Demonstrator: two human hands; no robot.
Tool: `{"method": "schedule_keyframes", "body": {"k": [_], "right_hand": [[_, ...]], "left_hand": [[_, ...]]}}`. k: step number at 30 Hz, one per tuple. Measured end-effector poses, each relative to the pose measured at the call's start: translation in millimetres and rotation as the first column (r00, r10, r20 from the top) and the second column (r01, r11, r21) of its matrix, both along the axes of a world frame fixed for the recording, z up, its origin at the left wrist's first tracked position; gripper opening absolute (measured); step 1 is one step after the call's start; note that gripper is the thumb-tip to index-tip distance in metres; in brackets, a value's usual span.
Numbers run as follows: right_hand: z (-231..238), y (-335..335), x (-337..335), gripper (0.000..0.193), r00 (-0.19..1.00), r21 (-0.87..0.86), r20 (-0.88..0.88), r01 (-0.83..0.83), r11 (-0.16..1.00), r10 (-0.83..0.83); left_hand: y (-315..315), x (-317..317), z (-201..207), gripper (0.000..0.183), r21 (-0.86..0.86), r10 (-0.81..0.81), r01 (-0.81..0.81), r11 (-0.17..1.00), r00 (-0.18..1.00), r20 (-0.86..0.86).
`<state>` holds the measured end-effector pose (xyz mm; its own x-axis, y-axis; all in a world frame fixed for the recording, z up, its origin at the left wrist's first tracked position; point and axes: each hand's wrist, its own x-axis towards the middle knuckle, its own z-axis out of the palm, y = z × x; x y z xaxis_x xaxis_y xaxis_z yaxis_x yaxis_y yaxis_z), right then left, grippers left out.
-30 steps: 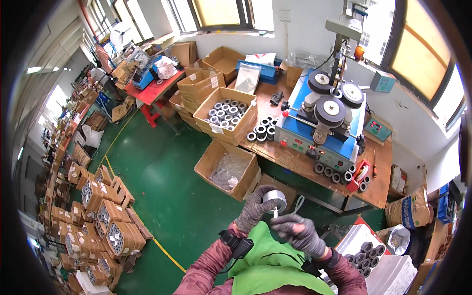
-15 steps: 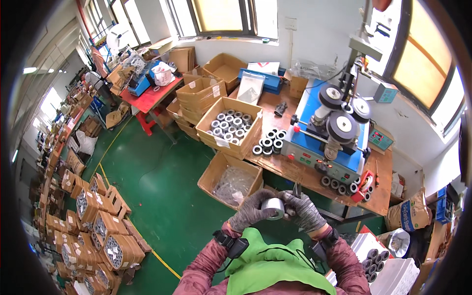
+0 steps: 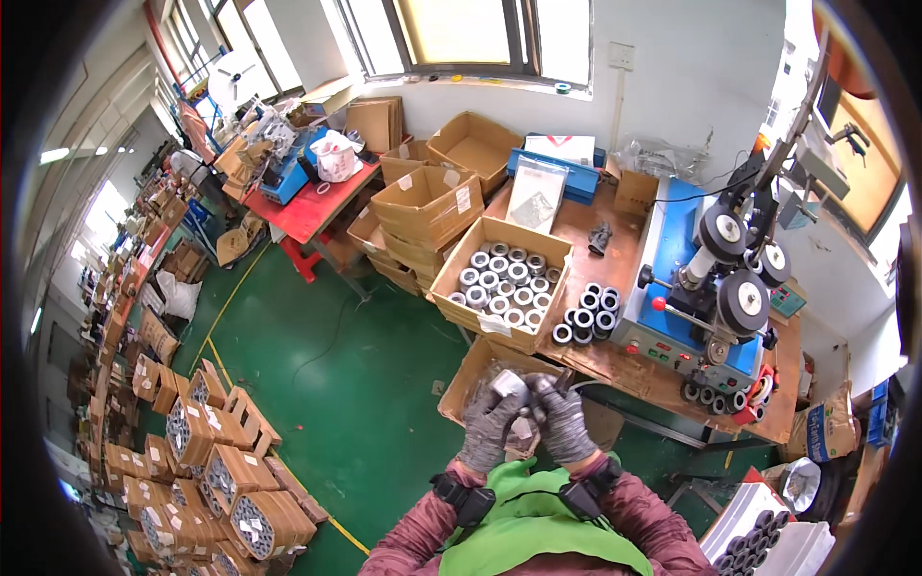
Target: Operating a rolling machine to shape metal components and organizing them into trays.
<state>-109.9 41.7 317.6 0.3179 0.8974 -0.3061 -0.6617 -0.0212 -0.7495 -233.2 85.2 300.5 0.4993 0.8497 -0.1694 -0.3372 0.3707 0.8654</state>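
In front of my green apron (image 3: 538,523), both gloved hands meet over a cardboard box on the floor. My left hand (image 3: 488,427) is closed around a silver-grey roll (image 3: 510,386), which is tilted with its smooth side facing up. Close against it on the right, my right hand (image 3: 563,422) has its fingers bent and pressed together. What those fingers hold, if anything, is hidden. Clear plastic wrap (image 3: 480,382) lies in the floor box (image 3: 455,401), partly covered by my hands. An upper carton (image 3: 440,288) on the workbench holds many silver rolls (image 3: 509,281).
Dark-rimmed rolls (image 3: 588,315) are stacked on the wooden bench (image 3: 629,370) beside a blue machine (image 3: 663,278) with black wheels. More rolls line its front edge. Empty cartons (image 3: 423,206) stand behind left. Packed boxes (image 3: 259,523) sit at lower left, a white foam box (image 3: 744,509) at lower right.
My hands, with the silver roll, have moved over the floor box. The roll has tipped. A dark pointed tool that stuck up from my right hand no longer shows. The view has turned left.
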Motion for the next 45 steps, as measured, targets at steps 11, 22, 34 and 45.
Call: {"method": "schedule_keyframes", "body": {"k": [11, 22, 34, 45], "right_hand": [[-93.8, 51.8, 67.3, 0.031, 0.99, -0.315, 0.115, 0.12, 0.942, -0.087], [-152.9, 50.9, 97.5, 0.046, 0.994, -0.484, -0.011, -0.101, 0.869, 0.109], [-176.4, 55.4, -5.4, 0.034, 0.713, -0.524, -0.154, -0.646, 0.556, 0.683], [-162.9, 68.5, -33.0, 0.022, 0.784, -0.479, -0.385, -0.621, 0.621, 0.488]], "left_hand": [[104.2, -138.8, -66.7, 0.02, 0.061, 0.449, -0.463, 0.884, 0.808, -0.382], [93.4, -219.4, -161.4, 0.04, 0.383, 0.433, -0.299, 0.874, 0.122, -0.893], [63.3, -72.0, -158.1, 0.023, -0.235, 0.195, -0.351, 0.906, 0.841, -0.505], [47.1, -71.1, -159.6, 0.028, -0.333, 0.133, -0.32, 0.887, 0.868, -0.478]]}}
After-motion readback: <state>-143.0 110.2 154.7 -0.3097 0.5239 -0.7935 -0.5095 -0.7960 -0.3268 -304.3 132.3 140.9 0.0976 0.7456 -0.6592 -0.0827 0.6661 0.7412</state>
